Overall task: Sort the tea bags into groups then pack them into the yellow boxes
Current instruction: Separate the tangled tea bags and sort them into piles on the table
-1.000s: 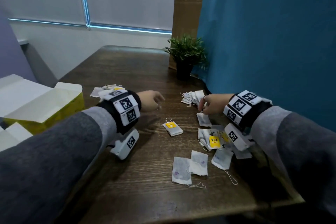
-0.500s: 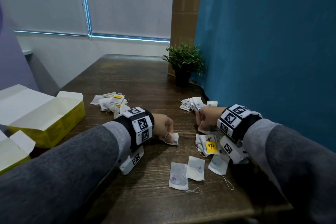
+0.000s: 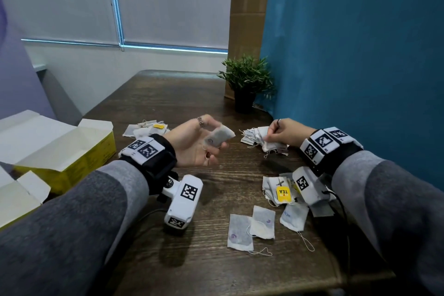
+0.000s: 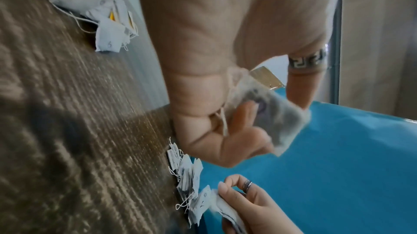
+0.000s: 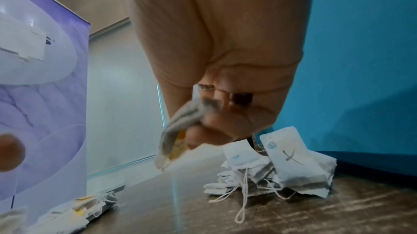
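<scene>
My left hand (image 3: 212, 143) is raised over the table's middle, palm up, and holds a white tea bag (image 3: 222, 134) between thumb and fingers. A purple mark shows on that tea bag (image 4: 270, 113) in the left wrist view. My right hand (image 3: 268, 139) pinches another tea bag (image 5: 180, 131) with a yellow tag just above the right pile (image 3: 252, 136) by the blue wall. A second pile (image 3: 146, 128) lies at the back left. An open yellow box (image 3: 72, 151) stands at the left, with another one (image 3: 19, 197) nearer me.
Loose tea bags (image 3: 240, 233) lie near the front edge, beside a heap with a yellow TEA tag (image 3: 283, 193) under my right wrist. A potted plant (image 3: 246, 84) stands at the back. The blue partition (image 3: 348, 79) borders the table's right side.
My left hand picked a tea bag off the table's middle and lifted it, palm turned up. My right hand carried its bag back to the right pile.
</scene>
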`<state>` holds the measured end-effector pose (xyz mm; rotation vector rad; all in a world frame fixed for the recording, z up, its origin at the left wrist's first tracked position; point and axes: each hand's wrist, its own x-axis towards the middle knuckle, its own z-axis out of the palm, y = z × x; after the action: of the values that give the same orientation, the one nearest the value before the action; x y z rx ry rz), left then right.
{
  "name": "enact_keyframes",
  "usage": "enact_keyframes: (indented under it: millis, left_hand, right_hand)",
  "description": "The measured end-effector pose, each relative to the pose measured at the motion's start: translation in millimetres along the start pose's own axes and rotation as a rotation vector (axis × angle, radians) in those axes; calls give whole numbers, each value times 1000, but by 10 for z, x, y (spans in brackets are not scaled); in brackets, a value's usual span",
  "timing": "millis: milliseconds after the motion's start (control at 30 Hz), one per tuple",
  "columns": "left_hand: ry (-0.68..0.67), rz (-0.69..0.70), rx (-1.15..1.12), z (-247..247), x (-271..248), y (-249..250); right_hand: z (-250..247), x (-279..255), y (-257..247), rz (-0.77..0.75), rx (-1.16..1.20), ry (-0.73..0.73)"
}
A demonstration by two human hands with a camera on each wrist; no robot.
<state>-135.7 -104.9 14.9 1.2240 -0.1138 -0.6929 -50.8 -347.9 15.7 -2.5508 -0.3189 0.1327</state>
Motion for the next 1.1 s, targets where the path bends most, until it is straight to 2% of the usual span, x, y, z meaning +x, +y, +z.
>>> enact_keyframes:
  millis: [200, 233, 300, 367, 433, 500, 567, 633, 733, 800, 833, 900, 1000, 1100]
  left_hand:
    - [-2, -21, -72, -150, -91, -8]
    - [12, -19, -81, -191, -108, -7]
    - [129, -8, -21, -241, -145, 12]
    - [361, -32, 153, -310, -138, 54]
    - [630, -67, 398, -429, -123, 98]
    - [800, -92, 763, -587, -114, 156]
    - [862, -137, 1031, -663, -126, 206]
    - [864, -213, 1187, -661, -150, 232]
    - [882, -261, 1496, -520, -154, 232]
    - [799, -181, 1529, -332, -149, 204]
    - [686, -122, 1503, -209, -145, 171]
    - [405, -100, 1423, 95, -139, 74]
    - [99, -198, 1268, 470, -132, -102]
    - [-39, -279, 1261, 639, -101, -310]
  right_hand:
    - [-37, 8, 34, 124, 237, 22]
    - [-45, 27, 51, 156, 283, 20]
    - [-59, 76, 96, 217, 337, 18]
    - [-58, 132, 150, 233, 282, 22]
    - [-65, 157, 171, 218, 85, 20]
    - [-75, 125, 157, 207, -118, 21]
    - [-95, 83, 124, 191, -216, 37]
    - [-133, 47, 83, 160, -242, 51]
    - [-196, -76, -20, 127, -160, -28]
    - [-232, -221, -81, 95, -156, -211]
    - [-251, -292, -99, 84, -211, -308]
    - [-265, -418, -121, 93, -338, -437]
    - [-250, -501, -49, 95, -487, -532]
    - [-129, -572, 80, 138, -509, -662]
